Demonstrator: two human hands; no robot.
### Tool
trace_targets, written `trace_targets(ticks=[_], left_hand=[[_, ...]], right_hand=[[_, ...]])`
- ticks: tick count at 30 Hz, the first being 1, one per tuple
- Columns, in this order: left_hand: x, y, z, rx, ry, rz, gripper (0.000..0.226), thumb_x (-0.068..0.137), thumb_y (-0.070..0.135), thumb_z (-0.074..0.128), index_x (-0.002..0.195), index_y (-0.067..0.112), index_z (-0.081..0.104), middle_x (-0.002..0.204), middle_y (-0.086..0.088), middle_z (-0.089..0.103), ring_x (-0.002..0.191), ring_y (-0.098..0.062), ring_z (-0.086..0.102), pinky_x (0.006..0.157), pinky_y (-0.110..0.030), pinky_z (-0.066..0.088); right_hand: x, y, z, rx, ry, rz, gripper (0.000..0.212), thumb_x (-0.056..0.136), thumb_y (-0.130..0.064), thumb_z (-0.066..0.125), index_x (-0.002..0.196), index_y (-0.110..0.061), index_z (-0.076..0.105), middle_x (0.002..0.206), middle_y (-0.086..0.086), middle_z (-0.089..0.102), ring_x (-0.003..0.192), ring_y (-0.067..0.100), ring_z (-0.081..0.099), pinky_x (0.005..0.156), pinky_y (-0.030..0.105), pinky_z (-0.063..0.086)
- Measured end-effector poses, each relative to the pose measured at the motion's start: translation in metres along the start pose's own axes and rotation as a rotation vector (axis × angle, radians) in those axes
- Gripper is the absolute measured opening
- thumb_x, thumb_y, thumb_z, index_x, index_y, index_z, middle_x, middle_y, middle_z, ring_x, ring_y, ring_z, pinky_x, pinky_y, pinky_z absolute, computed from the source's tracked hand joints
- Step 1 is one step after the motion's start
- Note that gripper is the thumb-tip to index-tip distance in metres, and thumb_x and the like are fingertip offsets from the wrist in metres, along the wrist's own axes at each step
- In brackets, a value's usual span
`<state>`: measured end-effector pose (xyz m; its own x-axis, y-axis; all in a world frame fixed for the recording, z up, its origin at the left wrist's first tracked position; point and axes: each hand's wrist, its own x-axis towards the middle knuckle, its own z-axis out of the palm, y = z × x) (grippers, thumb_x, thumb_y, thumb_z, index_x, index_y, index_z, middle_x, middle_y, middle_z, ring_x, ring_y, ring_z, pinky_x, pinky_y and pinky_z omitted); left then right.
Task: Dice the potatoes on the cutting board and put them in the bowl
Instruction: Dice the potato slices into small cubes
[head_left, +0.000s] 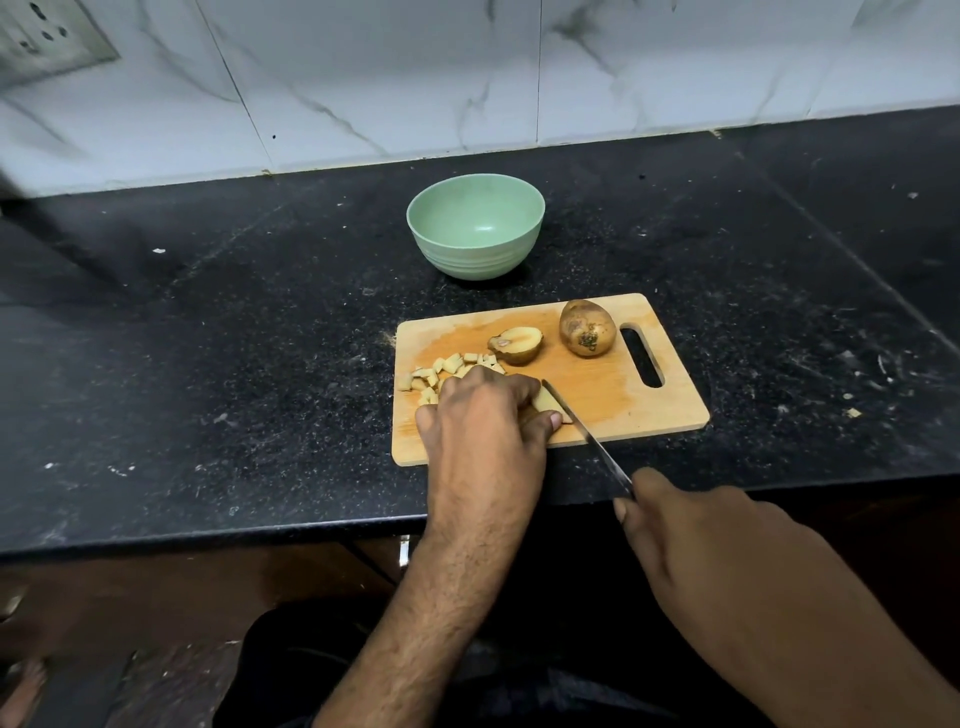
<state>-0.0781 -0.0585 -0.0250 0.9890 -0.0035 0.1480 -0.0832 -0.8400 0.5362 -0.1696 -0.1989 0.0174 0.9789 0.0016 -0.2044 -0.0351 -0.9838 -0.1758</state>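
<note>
One whole potato (587, 328) upright-ish, knife (582, 423) blade angled away-left

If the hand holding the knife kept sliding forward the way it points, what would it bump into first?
Probably the front edge of the cutting board. The right hand points along the knife toward it, though height above the counter is hard to judge.

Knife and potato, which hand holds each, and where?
Right hand holds the knife by its handle; left hand pins the potato piece on top.
</note>
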Motion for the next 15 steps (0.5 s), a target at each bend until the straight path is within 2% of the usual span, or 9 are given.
trace_targets(ticks=[7, 10, 15], left_hand=[[-0.001, -0.005, -0.005, -0.028, -0.004, -0.017, 0.034, 0.090, 0.043, 0.069, 0.123, 0.033, 0.067, 0.114, 0.012, 0.060, 0.112, -0.010, 0.047, 0.088, -0.029, 0.022], [-0.002, -0.004, -0.003, -0.045, 0.003, -0.020, 0.034, 0.091, 0.042, 0.068, 0.124, 0.033, 0.067, 0.116, 0.009, 0.060, 0.113, -0.011, 0.047, 0.092, -0.031, 0.028], [-0.005, 0.000, -0.001, -0.044, 0.006, -0.020, 0.034, 0.093, 0.043, 0.065, 0.126, 0.037, 0.066, 0.115, 0.007, 0.058, 0.112, -0.012, 0.044, 0.091, -0.033, 0.029]], right_hand=[[0.002, -0.007, 0.006, -0.002, 0.043, -0.024, 0.026, 0.103, -0.055, 0.014, 0.094, -0.033, 0.026, 0.075, -0.005, 0.046, 0.069, 0.017, 0.046, 0.062, 0.030, 0.041], [0.003, -0.002, 0.009, 0.031, 0.045, -0.036, 0.026, 0.102, -0.056, 0.015, 0.094, -0.035, 0.027, 0.076, -0.006, 0.049, 0.067, 0.014, 0.048, 0.061, 0.029, 0.042], [0.004, 0.005, 0.011, 0.070, 0.046, -0.020, 0.031, 0.102, -0.057, 0.015, 0.094, -0.032, 0.032, 0.076, -0.006, 0.053, 0.064, 0.011, 0.050, 0.056, 0.024, 0.038]])
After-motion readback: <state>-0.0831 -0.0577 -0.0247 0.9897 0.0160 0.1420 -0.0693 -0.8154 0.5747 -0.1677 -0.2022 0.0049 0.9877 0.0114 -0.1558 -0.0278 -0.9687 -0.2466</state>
